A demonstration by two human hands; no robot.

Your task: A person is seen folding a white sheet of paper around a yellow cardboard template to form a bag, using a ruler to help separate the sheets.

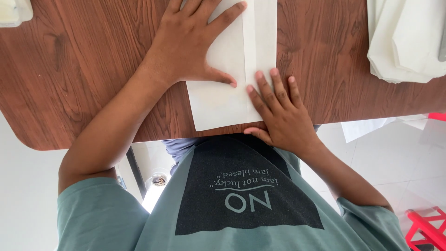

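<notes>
A folded white sheet of paper lies on the brown wooden table, its near edge at the table's front edge. My left hand lies flat on the left part of the sheet, fingers spread. The fingertips of my right hand press on the paper's lower right corner along a fold line, thumb at the table edge. Neither hand grips anything.
A pile of white papers sits at the table's far right. A pale object shows at the top left corner. A loose white sheet lies on the tiled floor, and a red frame stands at lower right.
</notes>
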